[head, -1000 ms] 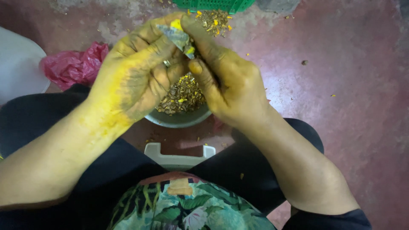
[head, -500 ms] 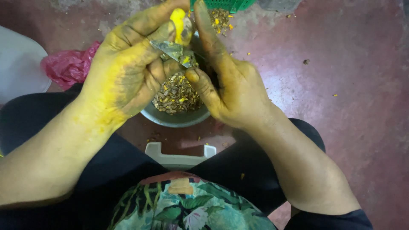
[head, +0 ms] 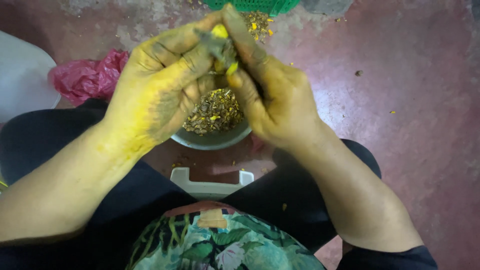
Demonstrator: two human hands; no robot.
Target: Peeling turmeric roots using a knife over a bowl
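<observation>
Left hand (head: pixel 160 85) grips yellow root piece (head: pixel 220 32); right hand (head: pixel 272 95) closed on small blade (head: pixel 212 42). Both held above bowl (head: pixel 212 140) so peelings (head: pixel 215 110) drop in.

A worn, reddish-pink concrete floor (head: pixel 410 100) carries everything here. A round grey metal bowl (head: pixel 212 141) heaped with brown and yellow peelings sits at centre, a crumpled pink plastic bag (head: pixel 85 77) to its left, and a green plastic mesh basket (head: pixel 255 5) at the far edge. Yellow scraps (head: pixel 257 25) lie scattered near the basket.
</observation>
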